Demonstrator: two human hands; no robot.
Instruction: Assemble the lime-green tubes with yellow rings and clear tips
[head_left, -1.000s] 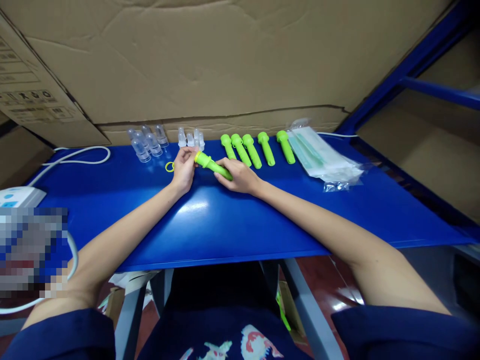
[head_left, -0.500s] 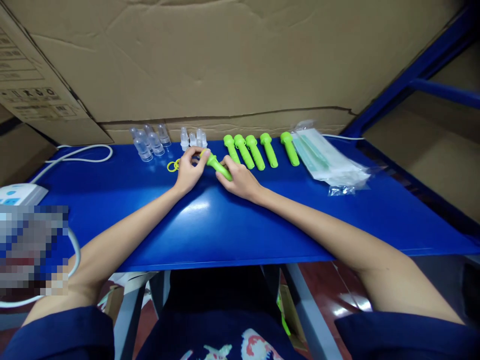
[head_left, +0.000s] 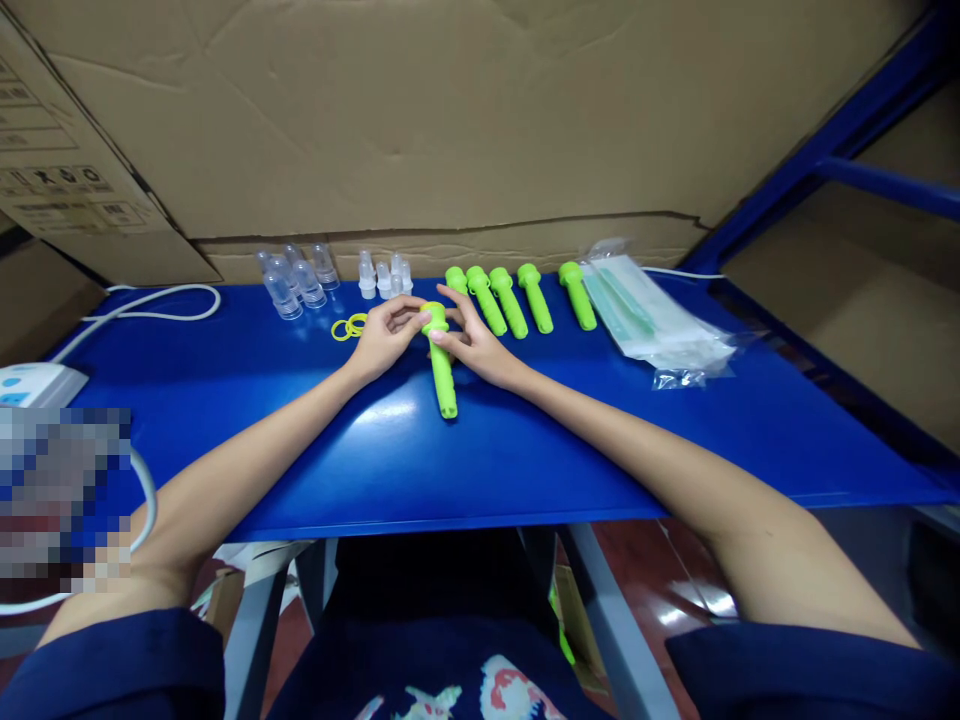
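Note:
Between my hands is a lime-green flashlight-shaped tube [head_left: 442, 378], its wide head away from me and its narrow end towards me. My left hand [head_left: 388, 340] pinches the head from the left with thumb and fingers. From the right, my right hand [head_left: 480, 348] grips just below the head, its thumb on top and some fingers hidden behind. Yellow rings [head_left: 348, 327] lie on the blue table [head_left: 375, 470] beside my left hand. Beyond my hands, a row of similar green tubes [head_left: 510, 302] lies on the table, the leftmost partly covered by my right hand.
Clear plastic caps [head_left: 283, 292] and smaller clear pieces with white bases [head_left: 367, 275] stand at the back. A bagged white and mint-green packet [head_left: 652, 310] lies at right. A power strip [head_left: 41, 385] with a white cable is at left. Cardboard [head_left: 450, 120] walls the back.
The green tube has swung from slanting to nearly straight towards me. My right hand has shifted from its narrow end up to near the head, and my left hand has moved slightly right.

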